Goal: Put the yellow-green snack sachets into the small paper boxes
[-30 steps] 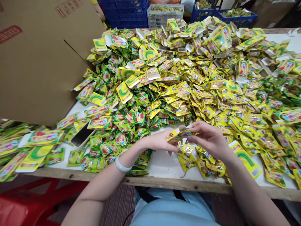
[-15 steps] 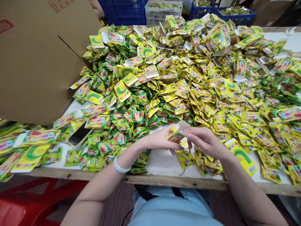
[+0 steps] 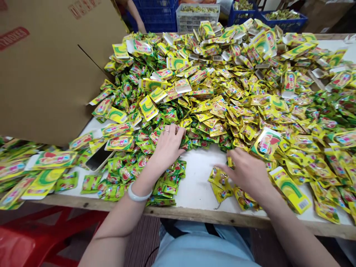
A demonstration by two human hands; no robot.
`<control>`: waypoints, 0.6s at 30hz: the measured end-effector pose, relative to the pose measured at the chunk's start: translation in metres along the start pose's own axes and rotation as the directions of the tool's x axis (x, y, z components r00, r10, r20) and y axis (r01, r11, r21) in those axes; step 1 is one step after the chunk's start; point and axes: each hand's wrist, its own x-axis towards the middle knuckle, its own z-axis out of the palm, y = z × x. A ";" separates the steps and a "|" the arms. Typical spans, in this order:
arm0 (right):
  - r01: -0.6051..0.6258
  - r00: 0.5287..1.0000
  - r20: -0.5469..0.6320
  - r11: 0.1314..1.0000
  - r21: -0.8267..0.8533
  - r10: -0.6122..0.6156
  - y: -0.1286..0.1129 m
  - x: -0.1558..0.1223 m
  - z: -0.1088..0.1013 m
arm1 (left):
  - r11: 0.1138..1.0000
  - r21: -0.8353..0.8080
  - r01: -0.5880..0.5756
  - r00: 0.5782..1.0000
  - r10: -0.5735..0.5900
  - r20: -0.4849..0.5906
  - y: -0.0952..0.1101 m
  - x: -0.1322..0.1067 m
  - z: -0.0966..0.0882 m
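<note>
My left hand (image 3: 168, 146) lies palm down over the green candy packets (image 3: 141, 159), its fingers spread and touching the front of the heap. My right hand (image 3: 247, 173), slightly blurred, reaches over the yellow candy packets (image 3: 221, 181) with thumb and fingers apart; its fingertips are at the heap's lower edge. A small printed box (image 3: 266, 143) rests on the yellow packets just beyond my right hand. Another yellow box (image 3: 290, 190) lies flat to the right of that wrist.
A large brown carton (image 3: 50, 78) stands at the left. Near it lie a phone (image 3: 98, 157) and several flattened boxes (image 3: 44, 181). More boxes top the heap. Behind the table are crates (image 3: 198, 18) and another person's arm (image 3: 135, 15). A red stool (image 3: 25, 237) stands lower left.
The small box that was between both hands now lies on the yellow packets at the right. My left hand has moved left and forward to the green packets; my right hand has shifted right.
</note>
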 end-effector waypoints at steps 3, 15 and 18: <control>0.086 0.968 0.251 0.952 -0.295 -0.010 -0.031 -0.001 0.018 | 0.999 -0.019 0.036 0.999 -0.036 -0.017 -0.007 0.003 0.000; -0.135 0.983 0.184 0.655 0.744 -0.007 -0.013 0.014 0.008 | 0.997 -0.071 -0.037 0.971 0.019 -0.237 -0.003 0.006 -0.003; -0.083 0.995 0.100 0.433 0.898 -0.016 -0.022 0.015 0.004 | 0.915 -0.347 -0.208 0.961 0.125 -0.247 0.009 0.001 -0.017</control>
